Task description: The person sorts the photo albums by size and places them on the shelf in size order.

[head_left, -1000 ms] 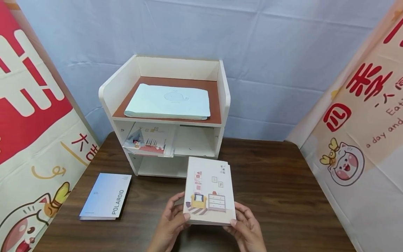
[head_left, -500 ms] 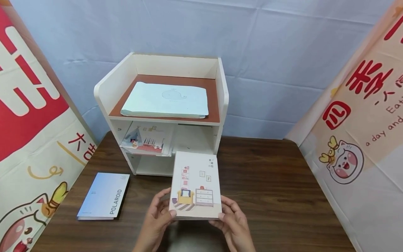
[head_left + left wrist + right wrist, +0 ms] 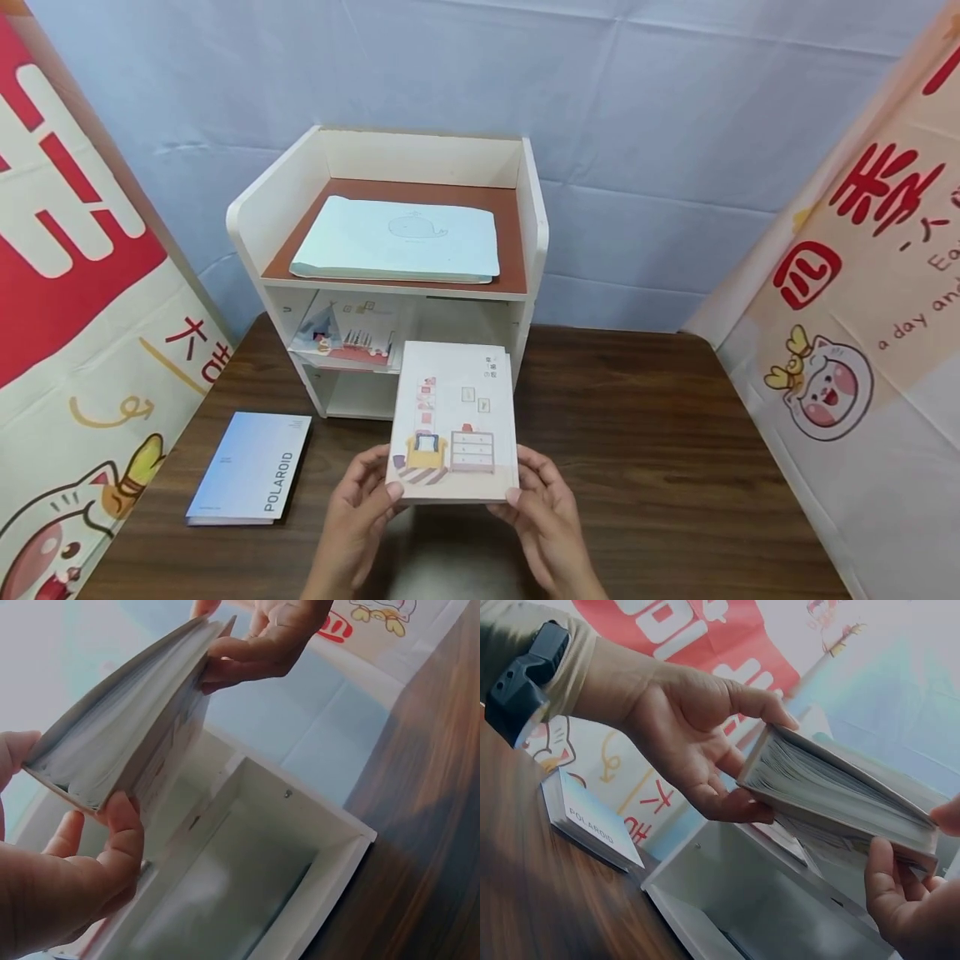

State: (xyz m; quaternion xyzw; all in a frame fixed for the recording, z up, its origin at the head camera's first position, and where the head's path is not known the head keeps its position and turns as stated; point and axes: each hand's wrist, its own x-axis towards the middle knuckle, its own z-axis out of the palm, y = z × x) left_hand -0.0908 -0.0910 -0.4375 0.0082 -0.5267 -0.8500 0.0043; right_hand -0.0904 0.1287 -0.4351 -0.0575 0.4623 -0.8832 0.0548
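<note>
Both hands hold an illustrated book [image 3: 453,421] by its near corners, above the table and in front of a white shelf unit [image 3: 528,217]. Its cover shows a yellow armchair and a dresser. My left hand [image 3: 363,498] pinches the near left corner, thumb on top. My right hand [image 3: 536,500] pinches the near right corner. In the left wrist view the book [image 3: 127,727] is tilted, with the left hand's fingers [image 3: 120,840] under it. The right wrist view shows the book's page edges [image 3: 832,787] between both hands, over the shelf's lower opening.
A pale blue book with a whale [image 3: 397,237] lies on the shelf's top tier, and a picture book [image 3: 348,333] in the middle one. A blue POLAROID book [image 3: 251,467] lies on the brown table [image 3: 660,433] at the left. Printed banners stand on both sides.
The book and both hands have moved left and away from me, closer to the shelf front. Its far edge now overlaps the shelf's middle tier.
</note>
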